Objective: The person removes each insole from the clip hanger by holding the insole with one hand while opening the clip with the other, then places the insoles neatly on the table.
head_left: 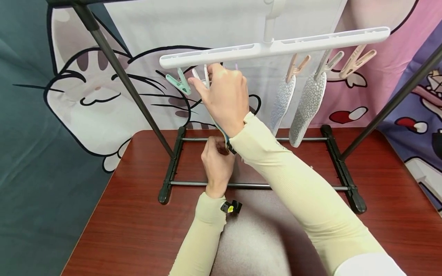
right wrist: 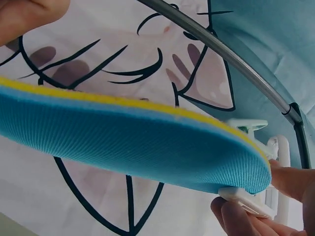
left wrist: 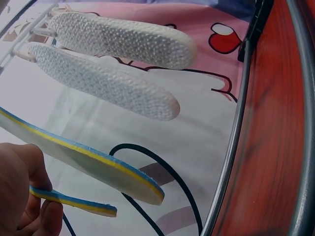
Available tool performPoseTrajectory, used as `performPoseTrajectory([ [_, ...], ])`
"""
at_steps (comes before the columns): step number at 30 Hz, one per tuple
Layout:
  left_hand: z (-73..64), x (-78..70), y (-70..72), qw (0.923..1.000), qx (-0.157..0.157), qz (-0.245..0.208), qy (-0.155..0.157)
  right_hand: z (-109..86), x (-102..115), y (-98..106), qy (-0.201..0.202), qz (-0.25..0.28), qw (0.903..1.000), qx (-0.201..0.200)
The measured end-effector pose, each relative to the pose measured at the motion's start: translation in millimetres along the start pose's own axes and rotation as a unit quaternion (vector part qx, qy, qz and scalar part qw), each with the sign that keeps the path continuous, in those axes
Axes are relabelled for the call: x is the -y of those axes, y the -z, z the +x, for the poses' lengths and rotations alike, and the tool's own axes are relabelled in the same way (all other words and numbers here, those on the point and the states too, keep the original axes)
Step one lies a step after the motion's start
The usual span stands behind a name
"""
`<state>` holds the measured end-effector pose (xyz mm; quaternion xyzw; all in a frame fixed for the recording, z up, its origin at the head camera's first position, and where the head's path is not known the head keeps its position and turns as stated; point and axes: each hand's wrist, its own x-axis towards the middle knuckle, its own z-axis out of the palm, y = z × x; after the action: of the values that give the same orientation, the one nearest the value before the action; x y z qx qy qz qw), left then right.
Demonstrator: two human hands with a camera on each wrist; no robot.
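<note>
My right hand is raised under the left half of a white hanger, gripping a white clip. In the right wrist view, one end of a blue insole with a yellow layer lies right at that clip. My left hand is lower down, below my right wrist. The left wrist view shows its fingers pinching a second blue-and-yellow insole, while the first insole hangs just beyond it. A green clip hangs left of my right hand.
Two bumpy grey insoles hang from clips on the hanger's right half. An unoccupied pink clip is at far right. A black-and-metal stand rests on the red-brown table, before a cartoon-printed cloth.
</note>
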<state>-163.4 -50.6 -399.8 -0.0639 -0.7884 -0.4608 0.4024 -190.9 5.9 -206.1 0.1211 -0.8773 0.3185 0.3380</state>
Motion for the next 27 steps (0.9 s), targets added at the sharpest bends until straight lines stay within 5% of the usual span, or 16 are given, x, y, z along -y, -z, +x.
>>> performPoseTrajectory([
  [27, 0.2, -1.5, 2.8, 0.9995, -0.008, -0.015, 0.028, 0.1, -7.9, -0.1, 0.060, 0.041, 0.9966, -0.038],
])
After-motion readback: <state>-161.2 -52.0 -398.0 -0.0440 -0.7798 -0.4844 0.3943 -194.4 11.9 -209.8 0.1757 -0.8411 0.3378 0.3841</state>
